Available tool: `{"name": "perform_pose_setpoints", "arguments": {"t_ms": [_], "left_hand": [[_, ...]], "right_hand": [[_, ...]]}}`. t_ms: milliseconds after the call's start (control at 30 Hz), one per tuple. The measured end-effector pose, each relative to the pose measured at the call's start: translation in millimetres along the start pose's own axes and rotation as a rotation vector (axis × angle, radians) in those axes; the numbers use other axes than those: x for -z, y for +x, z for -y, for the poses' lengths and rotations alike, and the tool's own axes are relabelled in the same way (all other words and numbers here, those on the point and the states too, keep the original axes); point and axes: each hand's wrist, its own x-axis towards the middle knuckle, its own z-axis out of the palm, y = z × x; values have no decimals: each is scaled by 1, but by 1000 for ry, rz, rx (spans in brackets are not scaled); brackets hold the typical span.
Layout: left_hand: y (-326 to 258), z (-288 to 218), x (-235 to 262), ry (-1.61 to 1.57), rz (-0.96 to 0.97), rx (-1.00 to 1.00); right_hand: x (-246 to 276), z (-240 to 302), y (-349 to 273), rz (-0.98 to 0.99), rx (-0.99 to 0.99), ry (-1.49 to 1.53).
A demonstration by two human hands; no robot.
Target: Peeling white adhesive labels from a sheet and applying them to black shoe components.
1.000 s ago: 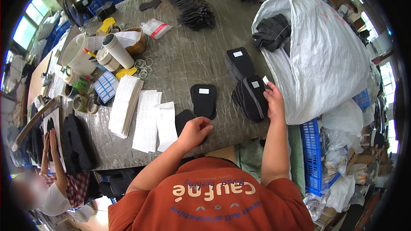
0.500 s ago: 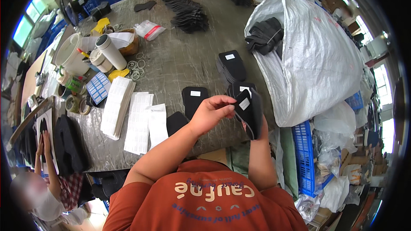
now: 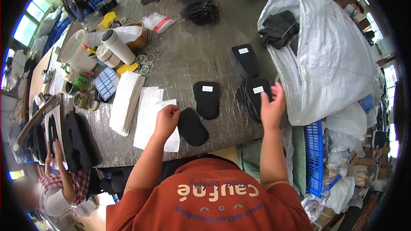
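Resting near the frame's centre, your left hand [image 3: 166,117] pinches a white label sheet [image 3: 150,117], likely for peeling; a bare black insole [image 3: 192,126] lies beside it. Your right hand [image 3: 272,107] lies flat, fingers spread, on a labelled insole stack [image 3: 253,98]. Beyond it, toward the upper middle, the counter [image 3: 188,55] lies open.

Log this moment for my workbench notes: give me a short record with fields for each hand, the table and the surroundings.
left hand: left hand pinches a white label sheet
right hand: right hand rests on a stack of black insoles
between hands: single black insole, labelled insole
table: grey table; rubber bands, paper rolls
right side: white sack of black pieces
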Motion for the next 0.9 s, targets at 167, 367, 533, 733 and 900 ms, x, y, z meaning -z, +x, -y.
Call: {"name": "perform_pose_setpoints", "arguments": {"t_ms": [167,367,533,733,900], "left_hand": [[-23,12,-5,212,83,-127],[-24,12,-16,429,97,-140],[-22,22,-10,143,-5,-145],[14,35,28,437,-280,-337],[42,48,35,570,-107,-370]], "right_hand": [[-77,68,-55,476,-42,152],[-121,69,-55,781,-444,-16],[-86,55,-51,531,-169,330],[17,22,22,431,-424,493],[29,7,24,193,18,-365]]}}
